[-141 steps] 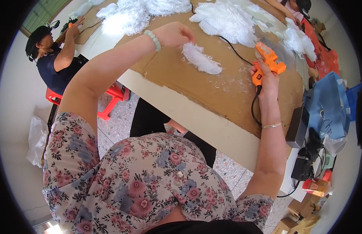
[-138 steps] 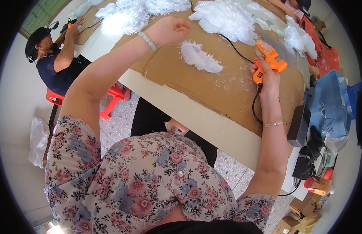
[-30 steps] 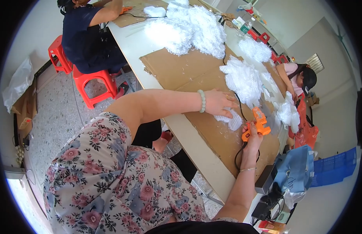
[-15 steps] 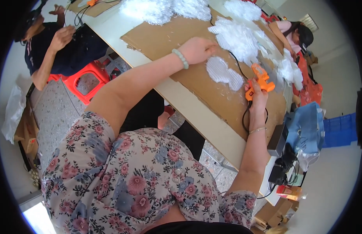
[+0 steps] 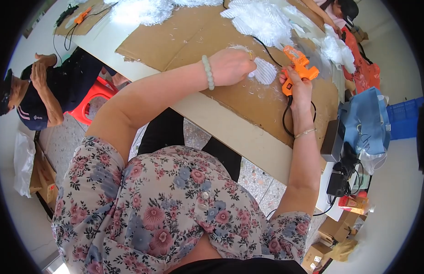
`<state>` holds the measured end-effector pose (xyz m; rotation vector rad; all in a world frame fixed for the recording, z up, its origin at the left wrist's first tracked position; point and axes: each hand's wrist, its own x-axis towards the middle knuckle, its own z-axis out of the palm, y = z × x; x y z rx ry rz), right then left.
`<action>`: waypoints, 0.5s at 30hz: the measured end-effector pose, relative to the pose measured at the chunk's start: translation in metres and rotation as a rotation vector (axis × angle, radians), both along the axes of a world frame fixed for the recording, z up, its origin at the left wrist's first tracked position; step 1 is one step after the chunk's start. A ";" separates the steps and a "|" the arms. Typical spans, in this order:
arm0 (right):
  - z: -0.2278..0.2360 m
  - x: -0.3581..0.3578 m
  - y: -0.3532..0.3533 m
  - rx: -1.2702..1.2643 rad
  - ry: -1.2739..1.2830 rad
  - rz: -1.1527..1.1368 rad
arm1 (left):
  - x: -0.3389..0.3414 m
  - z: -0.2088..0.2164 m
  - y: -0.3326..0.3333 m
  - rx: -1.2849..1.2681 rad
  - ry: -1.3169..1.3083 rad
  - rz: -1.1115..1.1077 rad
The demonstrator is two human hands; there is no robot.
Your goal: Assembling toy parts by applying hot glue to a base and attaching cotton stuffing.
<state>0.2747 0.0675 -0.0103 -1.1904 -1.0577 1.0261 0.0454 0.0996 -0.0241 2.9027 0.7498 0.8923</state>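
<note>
My right hand (image 5: 298, 89) is wrapped round the handle of an orange glue gun (image 5: 299, 64), and a black cable runs from the handle's base past my wrist. On the brown cardboard, left of the gun, lies a white ribbed cut-out piece (image 5: 266, 72). Over that piece's left part is my left hand (image 5: 232, 66), fingers curled together; it hides some of the piece. What those fingers pinch, if anything, is too small to make out. The gun's front end points away from me, apart from the white piece.
Cardboard (image 5: 184, 43) covers much of the white table (image 5: 248, 141). Heaps of white ribbed pieces (image 5: 262, 23) lie at the far side. A blue bag (image 5: 365, 121) and black adapters (image 5: 340, 178) are at the right. One person sits at the left, another works at the far right.
My left hand has come down over the white piece, its fingers now curled tighter. The glue gun stays in my right hand. The whole view has shifted, and the person at left has moved their hands.
</note>
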 end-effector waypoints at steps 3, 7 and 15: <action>0.005 -0.005 -0.006 -0.003 0.011 0.007 | -0.005 0.010 0.016 -0.312 -0.033 0.022; 0.006 -0.006 -0.009 0.015 0.030 0.037 | -0.019 0.031 0.022 -0.956 -0.290 -0.017; 0.013 -0.014 -0.022 -0.003 0.062 0.065 | -0.041 0.040 -0.027 -0.121 0.012 -0.097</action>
